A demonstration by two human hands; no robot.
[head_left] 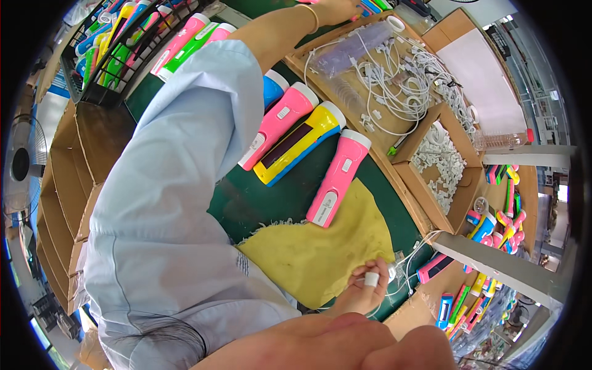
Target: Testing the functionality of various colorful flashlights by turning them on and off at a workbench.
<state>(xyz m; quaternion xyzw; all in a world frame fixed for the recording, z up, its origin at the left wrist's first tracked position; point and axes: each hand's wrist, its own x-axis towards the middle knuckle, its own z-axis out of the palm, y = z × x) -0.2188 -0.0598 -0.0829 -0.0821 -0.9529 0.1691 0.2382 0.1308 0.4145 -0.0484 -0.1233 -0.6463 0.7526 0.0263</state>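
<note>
My left arm, in a pale blue sleeve, stretches to the top edge, where my left hand is partly cut off beside blue and pink flashlights; its grip is unclear. Low on the right, my right hand is curled, with white tape or a white piece at its fingers, around what looks like a white plug on a cable. A pink flashlight lies partly on a yellow cloth. Left of it lie a yellow and blue flashlight, another pink one and a blue one partly behind my sleeve.
A wooden tray holds tangled white cables and a carton of small white parts. A black basket of flashlights stands at the upper left, above a cardboard box. A grey post and more flashlights are at right.
</note>
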